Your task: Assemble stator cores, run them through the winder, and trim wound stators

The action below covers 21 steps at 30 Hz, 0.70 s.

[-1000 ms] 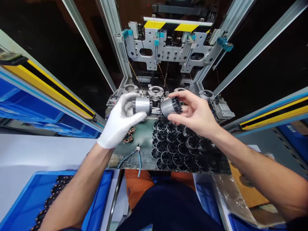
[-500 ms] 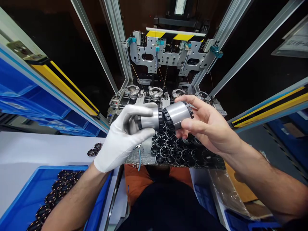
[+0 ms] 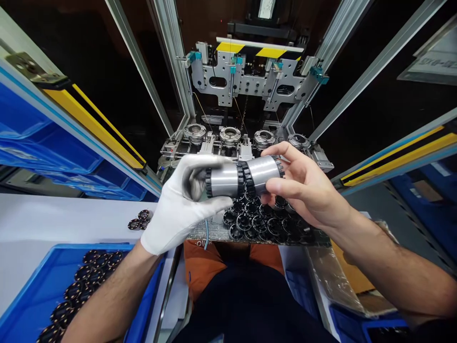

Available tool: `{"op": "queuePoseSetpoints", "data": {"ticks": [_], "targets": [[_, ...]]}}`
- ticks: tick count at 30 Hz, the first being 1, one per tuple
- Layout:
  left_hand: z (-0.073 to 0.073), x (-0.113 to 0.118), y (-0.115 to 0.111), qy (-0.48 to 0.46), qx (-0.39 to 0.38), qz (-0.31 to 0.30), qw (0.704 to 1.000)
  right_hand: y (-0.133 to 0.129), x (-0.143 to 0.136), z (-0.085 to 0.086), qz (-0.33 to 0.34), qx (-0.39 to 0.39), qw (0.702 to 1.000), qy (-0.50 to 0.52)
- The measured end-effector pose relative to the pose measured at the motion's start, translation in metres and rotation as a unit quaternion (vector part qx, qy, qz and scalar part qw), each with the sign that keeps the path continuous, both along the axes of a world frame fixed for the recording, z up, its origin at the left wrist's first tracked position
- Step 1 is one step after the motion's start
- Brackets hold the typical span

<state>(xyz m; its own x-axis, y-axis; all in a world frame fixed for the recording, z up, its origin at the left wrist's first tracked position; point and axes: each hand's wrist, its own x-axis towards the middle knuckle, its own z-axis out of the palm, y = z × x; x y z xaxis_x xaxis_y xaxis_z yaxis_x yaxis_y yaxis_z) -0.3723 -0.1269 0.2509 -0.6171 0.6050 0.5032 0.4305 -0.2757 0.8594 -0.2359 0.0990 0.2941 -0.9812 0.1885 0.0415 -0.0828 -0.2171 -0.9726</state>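
Note:
In a white glove, my left hand [image 3: 167,214] curls its thumb and fingers round a stator core [image 3: 224,181], a short steel cylinder with black toothed ends. My bare right hand [image 3: 314,188] grips a second stator core [image 3: 263,172] of the same look, tilted a little. The two cores meet or nearly meet at their black inner ends; whether they touch is hard to tell. Below them, several black ring-ended cores [image 3: 259,224] stand packed together on the bench front. My left fingertips are blurred along the upper side of their core.
Behind my hands is a row of round metal fixtures [image 3: 230,136], under a machine plate [image 3: 250,83] with a yellow-black bar. At left, a blue tray [image 3: 39,281] holds many black rings, and a few loose rings [image 3: 139,220] lie on the white table. Aluminium posts flank both sides.
The left core has turned and shows more of its steel side and black left end. My left fingers have shifted on it. My right hand has hardly moved.

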Motion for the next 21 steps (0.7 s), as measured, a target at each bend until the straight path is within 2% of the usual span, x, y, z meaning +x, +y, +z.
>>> {"op": "queuePoseSetpoints", "data": {"ticks": [6, 8, 10, 12, 14, 17, 19, 21], "targets": [[-0.004, -0.011, 0.001, -0.001, -0.054, 0.028, 0.998, 0.002, -0.011, -0.007, -0.006, 0.028, 1.000, -0.006], [-0.004, -0.017, 0.000, -0.006, -0.051, 0.026, 0.998, 0.006, -0.019, -0.006, -0.003, 0.055, 0.998, -0.006], [0.000, -0.030, 0.002, 0.002, -0.051, 0.019, 0.998, 0.015, -0.033, -0.001, -0.003, 0.113, 0.994, 0.001], [0.007, -0.056, 0.007, 0.046, -0.079, 0.039, 0.995, 0.031, -0.058, 0.006, -0.010, 0.212, 0.977, 0.032], [0.018, -0.094, 0.018, 0.125, -0.129, 0.086, 0.980, 0.052, -0.094, 0.011, -0.027, 0.337, 0.938, 0.074], [0.028, -0.165, 0.043, 0.231, -0.238, 0.152, 0.931, 0.085, -0.162, 0.004, -0.064, 0.524, 0.846, 0.078], [0.026, -0.211, 0.062, 0.257, -0.325, 0.181, 0.892, 0.102, -0.204, -0.011, -0.077, 0.610, 0.788, 0.047], [0.016, -0.248, 0.079, 0.243, -0.383, 0.201, 0.868, 0.114, -0.238, -0.029, -0.076, 0.658, 0.749, -0.005]]}}
